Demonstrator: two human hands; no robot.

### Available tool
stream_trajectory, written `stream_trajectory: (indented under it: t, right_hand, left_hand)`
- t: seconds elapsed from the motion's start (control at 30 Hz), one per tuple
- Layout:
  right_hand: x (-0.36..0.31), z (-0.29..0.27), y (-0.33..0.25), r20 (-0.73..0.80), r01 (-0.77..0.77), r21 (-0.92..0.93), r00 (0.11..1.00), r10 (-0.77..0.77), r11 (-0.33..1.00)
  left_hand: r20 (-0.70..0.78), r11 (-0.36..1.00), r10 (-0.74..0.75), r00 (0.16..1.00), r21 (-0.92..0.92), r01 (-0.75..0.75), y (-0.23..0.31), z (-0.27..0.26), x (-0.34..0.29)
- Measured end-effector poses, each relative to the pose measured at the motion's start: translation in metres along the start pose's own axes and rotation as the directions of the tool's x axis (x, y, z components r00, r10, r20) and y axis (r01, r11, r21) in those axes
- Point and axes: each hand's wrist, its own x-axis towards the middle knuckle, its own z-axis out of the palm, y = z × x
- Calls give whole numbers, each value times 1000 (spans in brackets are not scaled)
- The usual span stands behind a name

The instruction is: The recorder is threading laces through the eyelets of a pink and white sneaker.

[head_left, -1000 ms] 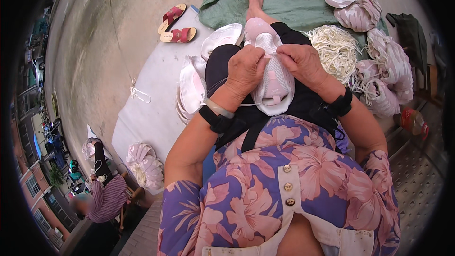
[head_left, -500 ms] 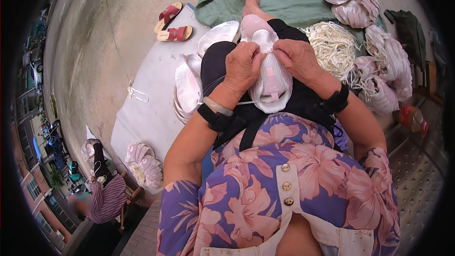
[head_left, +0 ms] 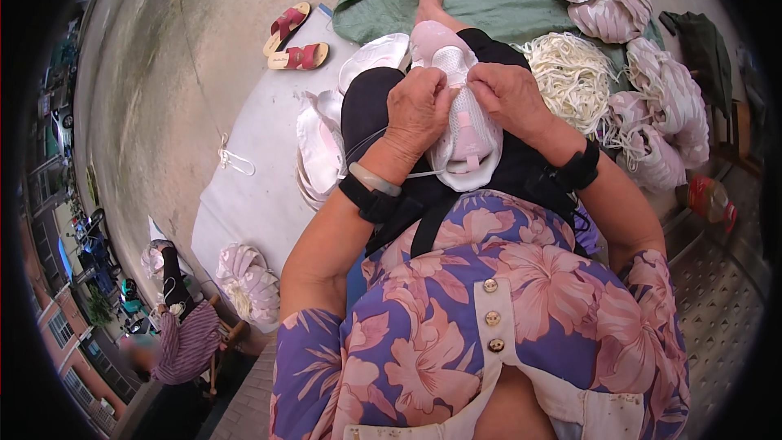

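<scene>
Across my lap lies a pink and white shoe upper (head_left: pixel 468 143) with a mesh tongue, its pale pink toe pointing away from me. My left hand (head_left: pixel 419 110) is closed in a pinch at the left edge of its lacing opening. Opposite it, my right hand (head_left: pixel 507 98) pinches the right edge, thumb and forefinger together. Whether a lace is also between the fingertips is hidden. A thin white lace (head_left: pixel 425 174) trails leftward from near the heel end of the upper.
More white and pink uppers (head_left: pixel 320 143) lie left of my knee. A heap of cream laces (head_left: pixel 570 81) sits to the right, beside bundled uppers (head_left: pixel 664 106). Red sandals (head_left: pixel 300 57) rest on the pale sheet (head_left: pixel 252 138). At lower left another person (head_left: pixel 183 342) sits bent over.
My hands stay on the upper; the left fingers have shifted slightly, and the two hands' fingertips sit a little apart now. The view has moved very slightly.
</scene>
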Motion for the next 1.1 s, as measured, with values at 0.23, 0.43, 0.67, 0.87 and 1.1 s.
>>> stream_trajectory:
  t: [0.23,0.43,0.67,0.87,1.1]
  right_hand:
    - [4,-2,22,494,-595,639,803,334,487]
    - [-8,15,9,-89,79,-4,993,-79,997]
    - [-9,4,-2,59,-108,105,993,102,989]
    - [-4,2,9,192,-205,303,970,151,931]
    - [-6,25,24,121,-194,371,980,160,908]
  left_hand:
    - [39,997,-22,999,-77,25,4,-6,-1]
    - [51,995,-24,998,-96,28,5,-6,-1]
    - [57,992,-63,996,-102,68,10,-13,-4]
    - [59,991,-114,992,-66,118,17,-16,-10]
    - [110,957,-236,965,-147,251,9,-15,-10]
